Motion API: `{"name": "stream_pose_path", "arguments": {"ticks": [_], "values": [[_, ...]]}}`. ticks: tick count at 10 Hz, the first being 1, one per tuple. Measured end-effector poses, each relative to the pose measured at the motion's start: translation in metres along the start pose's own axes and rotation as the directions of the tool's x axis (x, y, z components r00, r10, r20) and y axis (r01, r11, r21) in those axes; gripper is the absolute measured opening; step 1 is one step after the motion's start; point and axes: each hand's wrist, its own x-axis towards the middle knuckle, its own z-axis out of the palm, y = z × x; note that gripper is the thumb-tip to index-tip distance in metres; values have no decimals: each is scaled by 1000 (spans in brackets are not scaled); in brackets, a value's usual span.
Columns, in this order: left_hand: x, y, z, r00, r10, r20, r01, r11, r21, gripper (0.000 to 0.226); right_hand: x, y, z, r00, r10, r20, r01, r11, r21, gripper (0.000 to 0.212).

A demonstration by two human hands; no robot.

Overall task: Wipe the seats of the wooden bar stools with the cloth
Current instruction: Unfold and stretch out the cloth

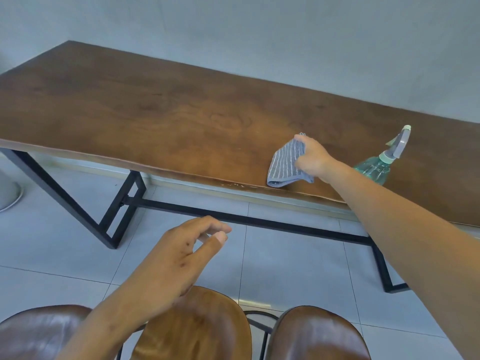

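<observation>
Right of centre: right hand (313,158) gripped striped cloth (287,162) on table edge (155,141); stool seats (197,326) lay below, nearer loosely open left hand (179,258).

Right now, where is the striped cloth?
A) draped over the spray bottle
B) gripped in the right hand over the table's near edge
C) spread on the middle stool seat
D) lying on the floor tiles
B: the right hand has its fingers closed on the grey striped cloth, above the near edge of the wooden table, beside the spray bottle.
</observation>
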Motion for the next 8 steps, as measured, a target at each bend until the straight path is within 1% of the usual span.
{"name": "stream_pose_path", "arguments": {"ticks": [1, 2, 3, 4, 5, 6, 7, 8], "values": [[5, 2, 3, 1000, -5, -17, 6, 1000, 19, 31, 0, 30, -2, 998, 68, -10, -68, 998, -13, 74], [8, 6, 8, 1000, -11, -21, 11, 1000, 13, 29, 1, 52, 1, 994, 106, -18, -106, 994, -32, 73], [7, 10, 12, 1000, -19, -21, 19, 1000, 4, 28, 3, 66, 5, 994, 101, -35, -102, 995, -19, 73], [7, 13, 14, 1000, -16, -13, 16, 1000, 18, 29, -2, 73, 5, 991, 114, -69, -120, 989, -90, 70], [3, 20, 15, 1000, 6, -6, -6, 999, 42, 39, -9, 79, 2, 982, 128, -139, -150, 976, -158, 66], [-3, 28, 14, 999, 41, -7, -40, 998, 49, 32, -23, 85, -1, 979, 135, -152, -158, 977, -147, 67], [-6, 32, 11, 997, 75, -20, -73, 995, 71, 33, -44, 84, -7, 980, 124, -157, -138, 987, -79, 70], [-15, 42, 8, 995, 88, -53, -86, 995, 49, 31, -79, 73, -9, 983, 74, -169, -82, 996, -40, 68]]}}
